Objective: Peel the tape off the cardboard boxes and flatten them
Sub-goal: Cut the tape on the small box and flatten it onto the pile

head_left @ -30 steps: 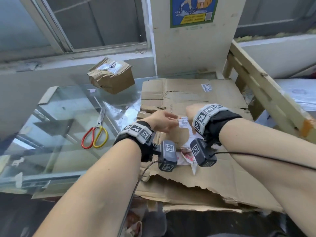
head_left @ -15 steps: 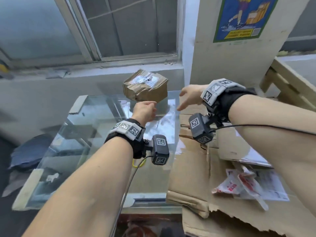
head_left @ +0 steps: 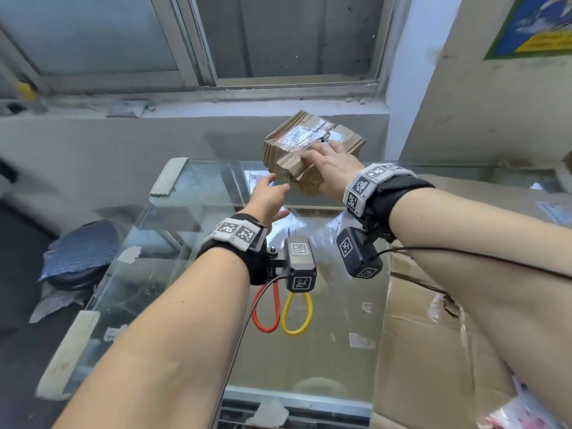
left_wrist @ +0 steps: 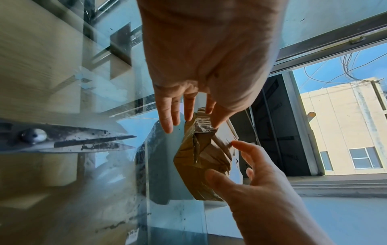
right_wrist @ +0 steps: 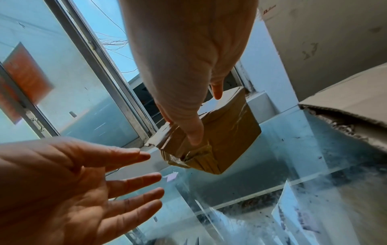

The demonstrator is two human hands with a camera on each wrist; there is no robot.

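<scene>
A crumpled brown taped cardboard box [head_left: 312, 150] is set at the far edge of the glass-topped bench [head_left: 192, 274]; red-and-yellow-handled scissors [head_left: 281, 314] are laid nearer, flattened brown cardboard sheets [head_left: 433, 351] to their right.

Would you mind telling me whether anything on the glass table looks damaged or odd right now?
The small cardboard box at the table's far edge is crushed and creased, with wrinkled tape and a crumpled label on top. The right hand rests on it; the left hand is open, not touching. Scissors lie nearby, blades soiled.
</scene>
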